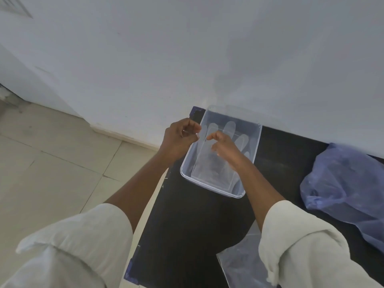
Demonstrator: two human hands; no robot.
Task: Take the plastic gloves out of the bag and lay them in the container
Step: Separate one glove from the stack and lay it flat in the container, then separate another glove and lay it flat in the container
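Note:
A clear plastic container (256,142) stands on a black table top, near the wall. A see-through plastic glove (230,127) lies flat in it, fingers pointing away from me. My left hand (180,136) hovers over the container's left rim, thumb and fingers pinched on a thin clear film that looks like a glove's edge. My right hand (224,146) is over the middle of the container, its fingertips pinched towards the left hand on the same film. A pale blue plastic bag (342,179) lies crumpled on the table to the right.
The black table (187,225) ends at its left edge just beside the container, with tiled floor (52,163) below. A flat clear plastic sheet or bag (241,265) lies at the table's near side. A white wall (187,59) rises right behind the container.

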